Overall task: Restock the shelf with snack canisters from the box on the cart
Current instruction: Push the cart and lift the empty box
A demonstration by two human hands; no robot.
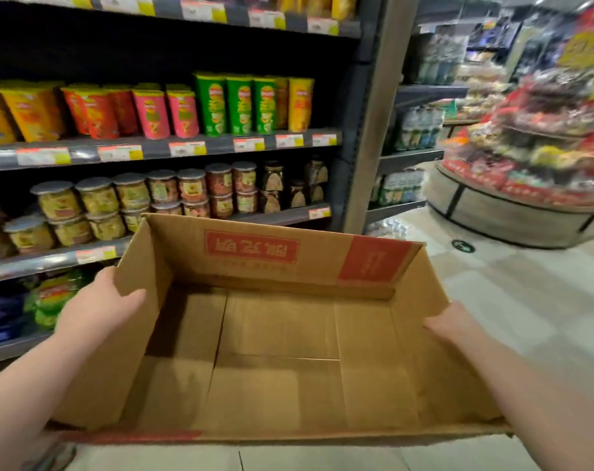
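I hold an open brown cardboard box (278, 338) in front of me with both hands; nothing lies inside it. My left hand (98, 304) grips the box's left wall, thumb over the rim. My right hand (455, 326) grips the right wall the same way. Snack canisters (238, 103) in green, pink, red, orange and yellow stand in a row on the middle shelf (159, 149) ahead, to the upper left. No cart is in view.
Below the canisters a shelf carries stacked clear jars (125, 198) with grey lids. A grey upright post (373, 130) ends the shelving. A round display stand (526, 185) piled with packaged snacks sits at the right on the pale tiled floor (513, 294).
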